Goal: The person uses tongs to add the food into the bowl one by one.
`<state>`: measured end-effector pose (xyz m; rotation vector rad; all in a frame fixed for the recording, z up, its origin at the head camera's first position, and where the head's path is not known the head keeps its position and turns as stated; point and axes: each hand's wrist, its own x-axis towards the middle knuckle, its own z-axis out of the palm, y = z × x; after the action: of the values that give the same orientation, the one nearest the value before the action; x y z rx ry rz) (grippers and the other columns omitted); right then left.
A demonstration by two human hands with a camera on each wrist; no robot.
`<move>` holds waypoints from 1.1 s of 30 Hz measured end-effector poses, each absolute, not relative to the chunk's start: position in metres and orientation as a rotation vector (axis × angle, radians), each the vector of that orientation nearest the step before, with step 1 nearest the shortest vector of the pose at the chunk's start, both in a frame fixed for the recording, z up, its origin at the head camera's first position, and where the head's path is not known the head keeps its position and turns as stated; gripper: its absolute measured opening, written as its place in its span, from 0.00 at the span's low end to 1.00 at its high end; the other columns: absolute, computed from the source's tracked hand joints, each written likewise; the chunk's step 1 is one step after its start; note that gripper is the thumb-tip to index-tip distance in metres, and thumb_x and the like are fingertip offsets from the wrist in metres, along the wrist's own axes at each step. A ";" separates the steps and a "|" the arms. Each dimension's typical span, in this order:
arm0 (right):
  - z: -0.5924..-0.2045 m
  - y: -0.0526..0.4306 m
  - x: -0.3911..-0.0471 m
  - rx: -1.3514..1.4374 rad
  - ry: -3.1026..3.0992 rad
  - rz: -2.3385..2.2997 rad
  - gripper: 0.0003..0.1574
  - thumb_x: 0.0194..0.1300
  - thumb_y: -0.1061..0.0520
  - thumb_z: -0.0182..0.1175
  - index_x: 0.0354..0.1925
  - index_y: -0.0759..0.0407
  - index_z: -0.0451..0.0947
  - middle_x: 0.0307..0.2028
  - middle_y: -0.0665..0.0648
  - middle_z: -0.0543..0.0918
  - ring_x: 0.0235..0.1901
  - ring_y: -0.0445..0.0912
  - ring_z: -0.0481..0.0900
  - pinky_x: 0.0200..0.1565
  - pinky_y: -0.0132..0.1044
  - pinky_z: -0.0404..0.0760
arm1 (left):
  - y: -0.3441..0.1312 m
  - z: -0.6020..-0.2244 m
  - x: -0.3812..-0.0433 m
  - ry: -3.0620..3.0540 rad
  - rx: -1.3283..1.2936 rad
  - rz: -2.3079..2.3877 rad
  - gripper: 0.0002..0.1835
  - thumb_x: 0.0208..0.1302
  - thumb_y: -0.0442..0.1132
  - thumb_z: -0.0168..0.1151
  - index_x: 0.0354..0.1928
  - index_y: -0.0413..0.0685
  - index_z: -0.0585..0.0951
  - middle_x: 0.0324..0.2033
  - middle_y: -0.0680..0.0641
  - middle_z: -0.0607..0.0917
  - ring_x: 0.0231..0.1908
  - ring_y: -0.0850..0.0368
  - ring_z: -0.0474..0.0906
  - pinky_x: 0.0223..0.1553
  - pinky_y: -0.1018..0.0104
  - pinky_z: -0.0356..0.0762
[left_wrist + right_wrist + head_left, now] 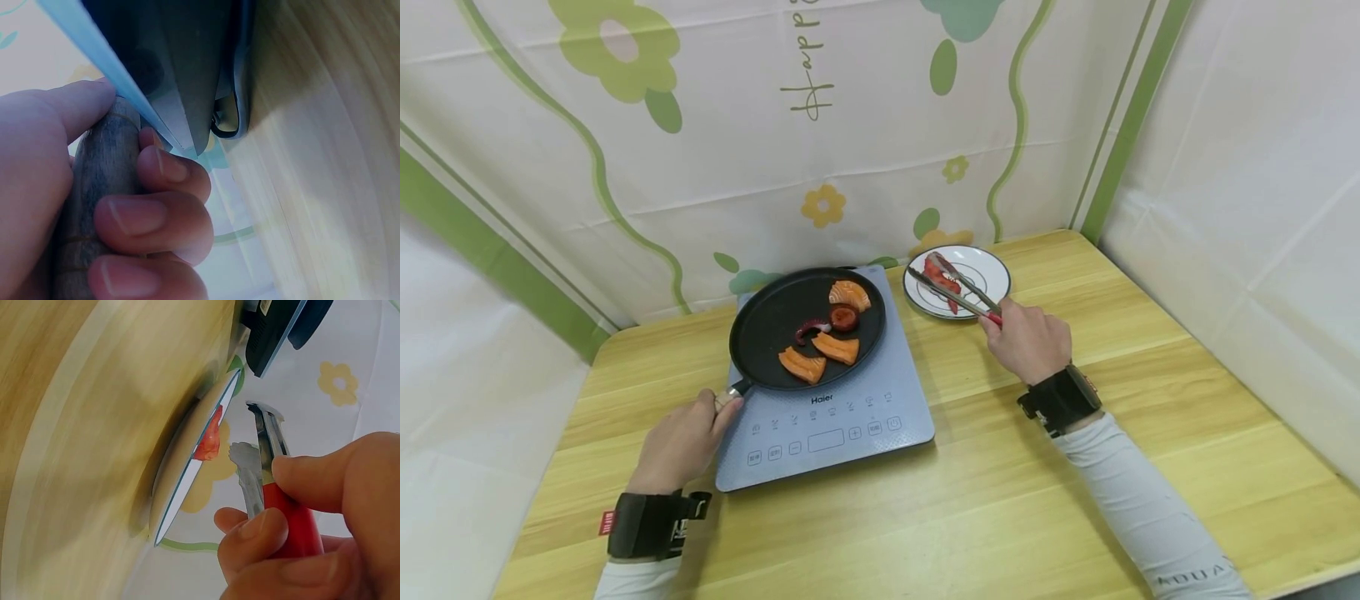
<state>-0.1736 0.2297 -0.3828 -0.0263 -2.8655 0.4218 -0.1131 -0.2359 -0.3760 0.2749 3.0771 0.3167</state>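
My left hand (681, 442) grips the wooden handle (103, 169) of a black frying pan (775, 321), fingers curled round it in the left wrist view. In the pan lie orange salmon-like slices (802, 365), a round reddish-brown piece (844, 317) and a curled purple tentacle-like piece (808, 330). My right hand (1030, 337) holds metal tongs (955, 296) by their red grips (290, 519). The tongs' tips are apart above a white plate (992, 279) bearing a red food piece (209, 440). In the right wrist view the tips stand clear of that piece.
The pan sits on a grey-blue induction cooker (872, 396) with a touch panel along its front. Both cooker and plate stand on a wooden table (1000, 483), close to a flower-print cloth (722, 142) at the back. White cloth hangs at both sides.
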 end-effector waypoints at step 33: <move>-0.389 0.236 -0.176 -0.090 -2.954 0.407 0.24 0.69 0.38 0.51 0.27 0.54 0.66 0.18 0.55 0.68 0.17 0.51 0.68 0.19 0.45 0.62 | -0.235 -0.375 -0.114 3.065 0.268 0.304 0.30 0.74 0.62 0.37 0.38 0.38 0.68 0.21 0.48 0.67 0.21 0.55 0.66 0.20 0.62 0.62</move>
<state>-0.1759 0.2364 -0.3888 -0.0899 -2.9545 0.4068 -0.1140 -0.2353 -0.3750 0.2676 3.0646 0.3035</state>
